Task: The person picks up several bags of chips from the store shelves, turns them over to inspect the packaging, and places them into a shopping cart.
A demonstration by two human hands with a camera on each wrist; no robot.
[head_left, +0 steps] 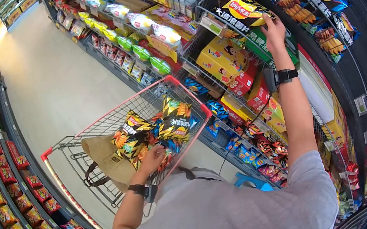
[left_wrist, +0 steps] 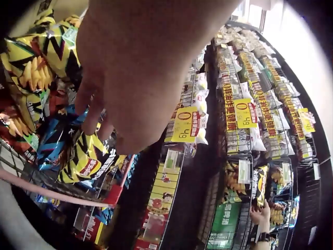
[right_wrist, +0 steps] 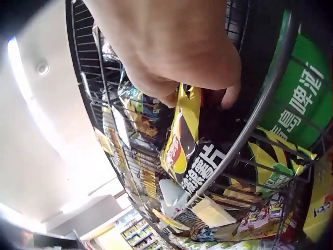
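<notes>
Several chip bags (head_left: 147,132) already lie in the cart (head_left: 97,124) (left hand (head_left: 151,161) resting among them, fingers loose), while the right hand (head_left: 274,31) pinches another chip bag (head_left: 238,8) on the wire shelf (head_left: 207,23), not yet pulled out.

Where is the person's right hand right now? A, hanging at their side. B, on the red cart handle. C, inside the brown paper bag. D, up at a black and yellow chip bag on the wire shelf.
D: the right hand reaches up to the shelf, and its fingers pinch the top of a black and yellow chip bag in the wire rack.
</notes>
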